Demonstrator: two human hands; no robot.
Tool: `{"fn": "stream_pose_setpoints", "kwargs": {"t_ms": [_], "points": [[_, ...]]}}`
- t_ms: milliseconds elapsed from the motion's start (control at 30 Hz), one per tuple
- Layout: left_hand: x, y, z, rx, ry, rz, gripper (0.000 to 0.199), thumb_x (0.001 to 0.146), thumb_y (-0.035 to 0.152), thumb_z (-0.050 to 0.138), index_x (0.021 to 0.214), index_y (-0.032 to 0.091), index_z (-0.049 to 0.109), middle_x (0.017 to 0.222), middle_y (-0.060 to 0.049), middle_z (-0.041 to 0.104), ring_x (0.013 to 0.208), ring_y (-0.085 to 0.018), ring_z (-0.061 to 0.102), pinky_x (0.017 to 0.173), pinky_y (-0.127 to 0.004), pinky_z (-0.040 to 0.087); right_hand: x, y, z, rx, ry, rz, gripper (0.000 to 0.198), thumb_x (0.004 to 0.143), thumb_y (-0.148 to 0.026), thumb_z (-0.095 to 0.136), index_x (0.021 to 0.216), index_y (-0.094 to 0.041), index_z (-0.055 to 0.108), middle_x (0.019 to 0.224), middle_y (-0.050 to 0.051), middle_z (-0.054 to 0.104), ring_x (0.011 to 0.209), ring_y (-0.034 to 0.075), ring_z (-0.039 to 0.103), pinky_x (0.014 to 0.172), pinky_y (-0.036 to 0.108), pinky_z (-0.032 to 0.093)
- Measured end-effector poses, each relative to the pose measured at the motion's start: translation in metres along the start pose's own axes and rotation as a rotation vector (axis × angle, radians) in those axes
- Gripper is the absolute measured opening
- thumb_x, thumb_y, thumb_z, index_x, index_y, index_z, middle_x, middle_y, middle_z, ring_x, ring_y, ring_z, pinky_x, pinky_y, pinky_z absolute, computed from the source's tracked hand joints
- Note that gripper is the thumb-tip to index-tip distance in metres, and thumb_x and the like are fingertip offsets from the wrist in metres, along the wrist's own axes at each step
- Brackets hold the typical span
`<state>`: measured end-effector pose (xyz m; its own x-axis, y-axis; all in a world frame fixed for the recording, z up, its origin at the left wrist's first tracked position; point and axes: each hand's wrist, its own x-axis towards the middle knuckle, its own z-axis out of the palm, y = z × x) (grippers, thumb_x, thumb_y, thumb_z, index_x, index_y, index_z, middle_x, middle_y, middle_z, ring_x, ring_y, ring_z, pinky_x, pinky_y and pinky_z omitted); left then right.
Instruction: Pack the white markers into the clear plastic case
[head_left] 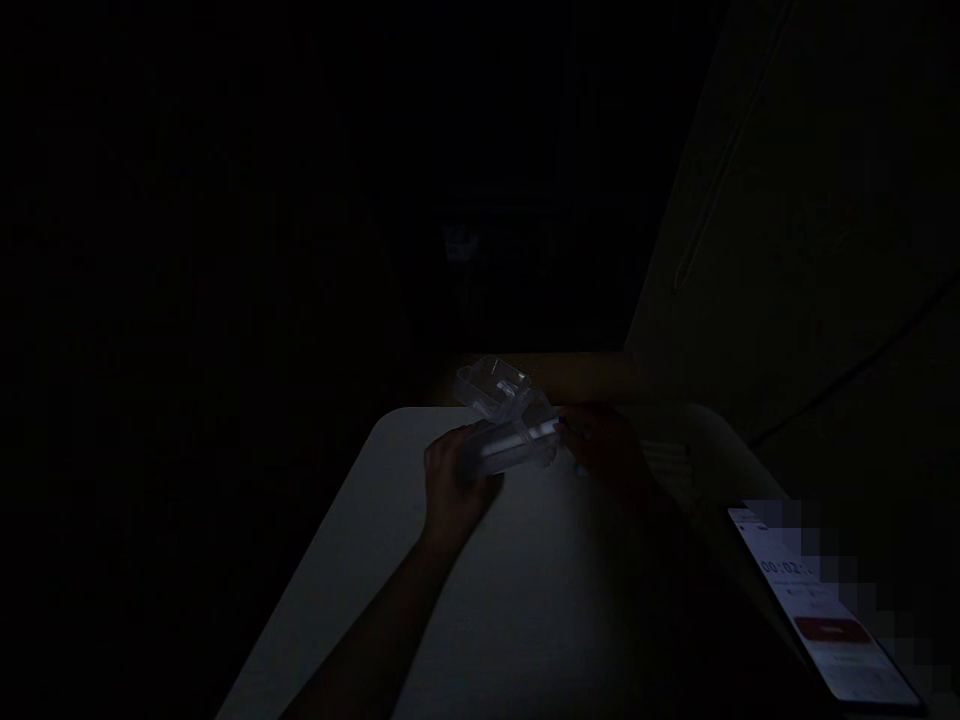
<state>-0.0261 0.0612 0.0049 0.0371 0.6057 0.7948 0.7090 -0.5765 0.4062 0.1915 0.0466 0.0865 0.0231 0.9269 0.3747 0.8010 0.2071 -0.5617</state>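
Note:
My left hand [448, 478] is wrapped round the lower end of a clear plastic case [499, 462], tilted above the table. Its hinged lid [493, 385] stands open at the far side. A white, pen-like marker [523, 437] lies lengthwise in the case, its end reaching out at the case's mouth. At that end my right hand [596, 440], in deep shadow, has its fingertips closed on the marker's tip. Several more pale markers [667, 455] rest on the table just right of my right hand, partly hidden by the dark.
The white table [360, 560] has rounded far corners. A lit phone [817, 610] with a timer on its screen lies at the right edge. A dark cable [847, 375] runs along the wall at the right. The surroundings are mostly black.

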Motion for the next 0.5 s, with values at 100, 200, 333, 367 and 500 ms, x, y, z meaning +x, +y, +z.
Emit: {"fn": "stream_pose_setpoints", "kwargs": {"t_ms": [100, 200, 333, 367, 500], "points": [[0.0, 0.0, 0.0, -0.001, 0.002, -0.002, 0.052, 0.072, 0.039, 0.063, 0.118, 0.02, 0.05, 0.112, -0.009, 0.058, 0.105, -0.025, 0.053, 0.089, -0.04, 0.045, 0.001, 0.001, 0.003, -0.002, 0.0, -0.037, 0.027, 0.082, -0.03, 0.053, 0.098, -0.017, 0.07, 0.101, 0.006, 0.065, 0.097, 0.019, 0.057, 0.089, 0.031, 0.041], [0.0, 0.001, -0.001, 0.0, -0.001, -0.002, 0.053, 0.072, 0.038, 0.062, 0.12, 0.02, 0.049, 0.113, -0.01, 0.058, 0.105, -0.025, 0.053, 0.089, -0.04, 0.045, 0.002, 0.004, 0.006, 0.002, 0.001, -0.088, 0.028, 0.084, -0.03, 0.05, 0.1, -0.017, 0.07, 0.101, 0.006, 0.064, 0.097, 0.019, 0.057, 0.09, 0.031, 0.041], [0.001, 0.002, -0.001, -0.004, -0.004, 0.006, 0.052, 0.074, 0.042, 0.06, 0.119, 0.019, 0.049, 0.111, -0.01, 0.058, 0.104, -0.026, 0.053, 0.089, -0.041, 0.045, 0.003, 0.01, -0.005, -0.009, 0.006, -0.096, 0.028, 0.088, -0.028, 0.046, 0.1, -0.019, 0.069, 0.102, 0.005, 0.064, 0.099, 0.015, 0.057, 0.089, 0.027, 0.043], [0.001, 0.001, -0.001, 0.0, -0.002, 0.002, 0.052, 0.074, 0.043, 0.06, 0.119, 0.019, 0.05, 0.111, -0.01, 0.058, 0.104, -0.026, 0.053, 0.089, -0.041, 0.045, 0.001, 0.012, -0.012, -0.033, 0.015, -0.074, 0.028, 0.089, -0.028, 0.044, 0.1, -0.019, 0.069, 0.103, 0.005, 0.063, 0.099, 0.014, 0.058, 0.089, 0.026, 0.044], [0.0, 0.001, 0.0, 0.001, 0.001, -0.035, 0.052, 0.074, 0.044, 0.06, 0.118, 0.018, 0.05, 0.111, -0.011, 0.058, 0.105, -0.027, 0.053, 0.089, -0.042, 0.045, -0.013, 0.028, -0.047, -0.153, 0.105, 0.031, 0.029, 0.09, -0.033, 0.047, 0.105, -0.013, 0.061, 0.105, 0.007, 0.061, 0.094, 0.011, 0.057, 0.087, 0.03, 0.048]]}}
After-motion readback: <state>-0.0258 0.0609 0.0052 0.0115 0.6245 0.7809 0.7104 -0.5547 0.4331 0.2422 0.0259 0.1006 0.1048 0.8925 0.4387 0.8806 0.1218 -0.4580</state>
